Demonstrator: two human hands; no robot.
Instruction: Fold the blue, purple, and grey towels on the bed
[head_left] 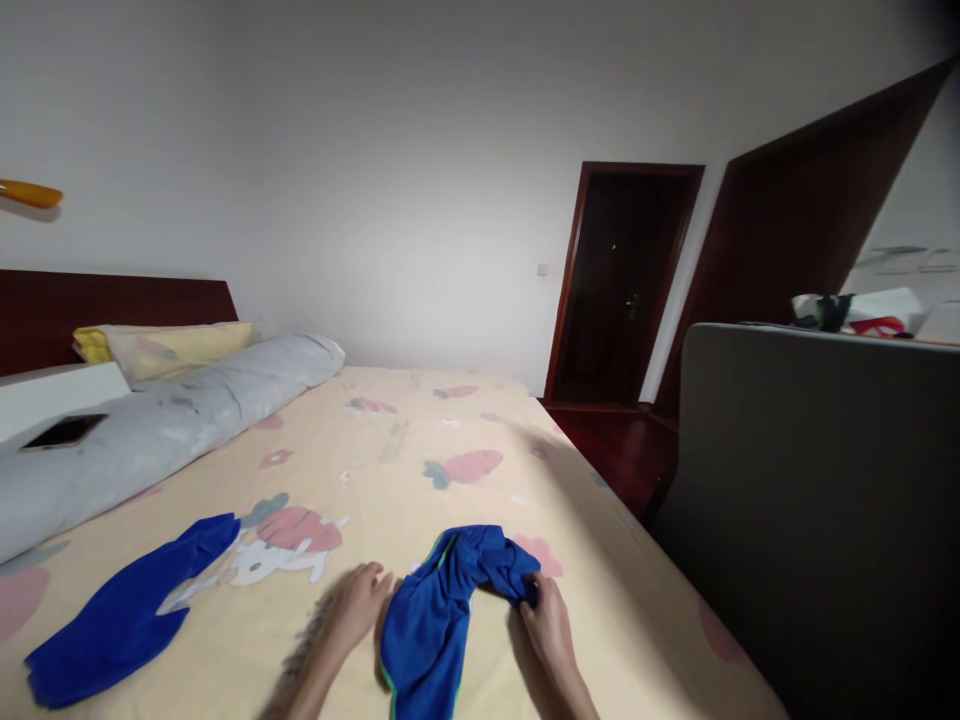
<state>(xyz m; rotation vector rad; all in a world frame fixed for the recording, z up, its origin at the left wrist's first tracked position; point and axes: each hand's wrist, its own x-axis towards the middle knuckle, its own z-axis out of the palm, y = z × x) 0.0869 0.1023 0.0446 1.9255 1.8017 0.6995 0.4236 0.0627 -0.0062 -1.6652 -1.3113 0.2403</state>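
Observation:
A crumpled blue garment with green edging lies bunched on the patterned bed sheet, near the bottom middle. On its right end, my right hand is closed, with the fabric between thumb and fingers. My left hand rests just left of the garment, fingers loosely apart and holding nothing. Farther left, a second blue cloth item lies spread out on the sheet, out of reach of both hands' fingers.
A long grey rolled bedding piece crosses the left side, with a phone on it. Behind are a yellow pillow and the headboard. A dark grey panel stands right of the bed, and a door beyond.

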